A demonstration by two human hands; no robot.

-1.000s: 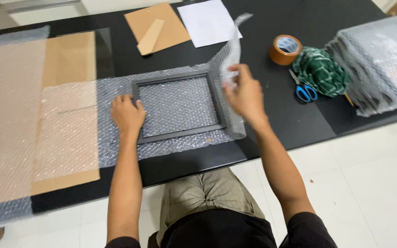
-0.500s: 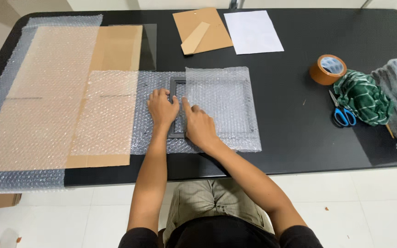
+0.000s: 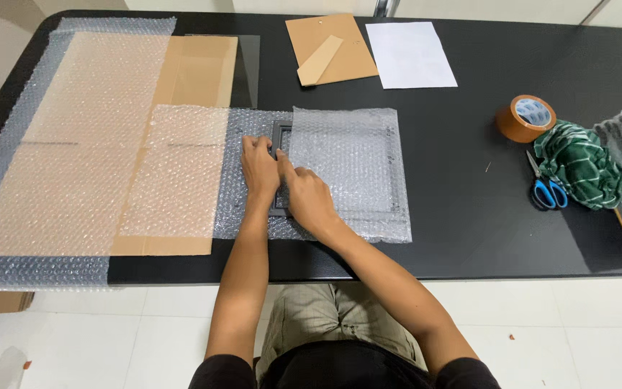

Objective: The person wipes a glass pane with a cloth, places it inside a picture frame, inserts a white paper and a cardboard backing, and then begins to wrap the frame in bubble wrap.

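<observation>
Pressing flat, your left hand and right hand lie side by side, fingers spread and gripping nothing, on the left edge of the dark picture frame. The frame lies mid-table, under a folded-over flap of bubble wrap. Tape roll and scissors sit well apart on the right.

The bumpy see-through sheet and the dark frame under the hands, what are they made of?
The bubble wrap looks like clear soft plastic: rows of small air bubbles, frame showing through. The frame looks dark grey and matte, maybe wood or plastic; hard to tell.
</observation>
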